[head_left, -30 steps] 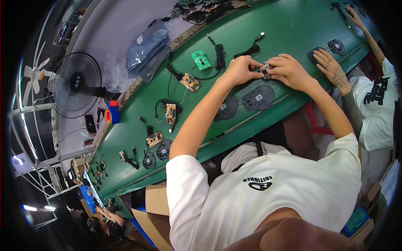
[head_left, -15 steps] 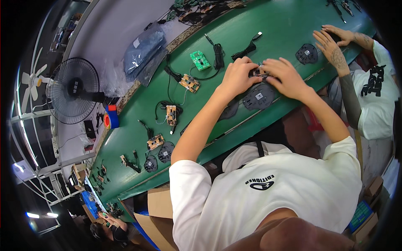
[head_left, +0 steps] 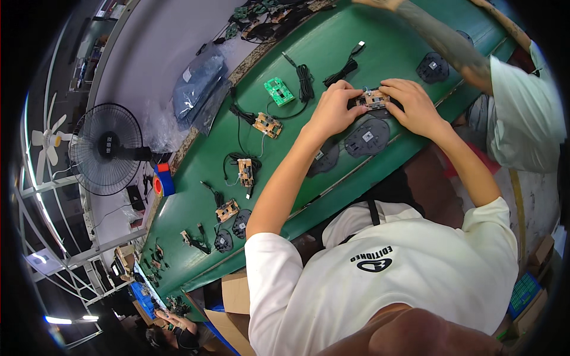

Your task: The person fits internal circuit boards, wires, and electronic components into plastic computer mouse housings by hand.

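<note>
Between my two hands is a small brown circuit board (head_left: 374,99) with dark parts on it. The fingers and thumb of my left hand (head_left: 333,110) pinch its left end. My right hand (head_left: 414,108) grips the right end, thumb at the near side and fingers at the far side. Right below the board, a dark rounded plastic base plate (head_left: 367,138) with a pale label lies on the green bench. Another dark base plate (head_left: 323,159) sits to its left, partly covered by my left forearm. Beyond my hands rests a coiled black cable (head_left: 341,72) with a plug.
The green bench (head_left: 285,172) carries a green circuit board (head_left: 279,91), a brown board (head_left: 267,124) with cable, and more boards farther left. A co-worker's arm (head_left: 445,44) reaches over the bench at right, beside another base plate (head_left: 433,67). A fan (head_left: 107,148) stands at left.
My right hand's fingers have come down from above the board to grip its right end. The co-worker's arm has stretched out across the bench. The view has shifted slightly.
</note>
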Action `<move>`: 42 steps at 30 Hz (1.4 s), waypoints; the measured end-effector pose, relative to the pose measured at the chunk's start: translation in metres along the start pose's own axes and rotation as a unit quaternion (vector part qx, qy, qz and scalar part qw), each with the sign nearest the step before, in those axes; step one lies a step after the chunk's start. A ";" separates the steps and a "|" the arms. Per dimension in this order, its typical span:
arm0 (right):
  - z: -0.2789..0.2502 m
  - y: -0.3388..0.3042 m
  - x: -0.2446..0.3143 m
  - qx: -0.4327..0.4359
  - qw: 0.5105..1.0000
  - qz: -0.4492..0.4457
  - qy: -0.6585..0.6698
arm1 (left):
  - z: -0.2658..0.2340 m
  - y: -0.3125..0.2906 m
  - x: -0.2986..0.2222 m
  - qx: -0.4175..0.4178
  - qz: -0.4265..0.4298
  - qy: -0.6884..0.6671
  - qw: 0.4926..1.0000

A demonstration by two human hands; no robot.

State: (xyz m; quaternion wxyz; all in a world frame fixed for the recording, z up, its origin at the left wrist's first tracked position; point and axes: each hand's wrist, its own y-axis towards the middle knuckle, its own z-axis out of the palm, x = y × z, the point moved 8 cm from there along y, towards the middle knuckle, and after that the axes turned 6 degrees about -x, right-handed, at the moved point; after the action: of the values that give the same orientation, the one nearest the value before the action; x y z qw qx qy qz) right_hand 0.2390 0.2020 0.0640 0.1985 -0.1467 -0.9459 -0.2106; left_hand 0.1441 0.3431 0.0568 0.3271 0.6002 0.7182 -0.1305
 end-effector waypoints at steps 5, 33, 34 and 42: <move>-0.002 0.004 0.004 0.015 1.000 0.003 -0.006 | -0.007 0.000 0.000 -0.013 -0.092 -0.054 0.994; 0.000 0.006 0.014 -0.028 0.999 0.010 -0.045 | 0.005 0.004 -0.008 -0.019 -0.068 0.011 0.997; 0.000 0.007 0.015 -0.022 0.999 0.012 -0.047 | 0.004 0.005 -0.008 -0.018 -0.066 0.012 0.998; 0.003 0.010 0.005 -0.007 0.999 0.017 -0.042 | 0.002 0.007 -0.013 -0.008 -0.001 0.078 0.997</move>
State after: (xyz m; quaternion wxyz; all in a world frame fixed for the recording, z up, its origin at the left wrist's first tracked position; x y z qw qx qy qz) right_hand 0.2370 0.2132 0.0674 0.1610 -0.1728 -0.9493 -0.2075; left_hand 0.1525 0.3330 0.0649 0.2744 0.6054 0.7431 -0.0776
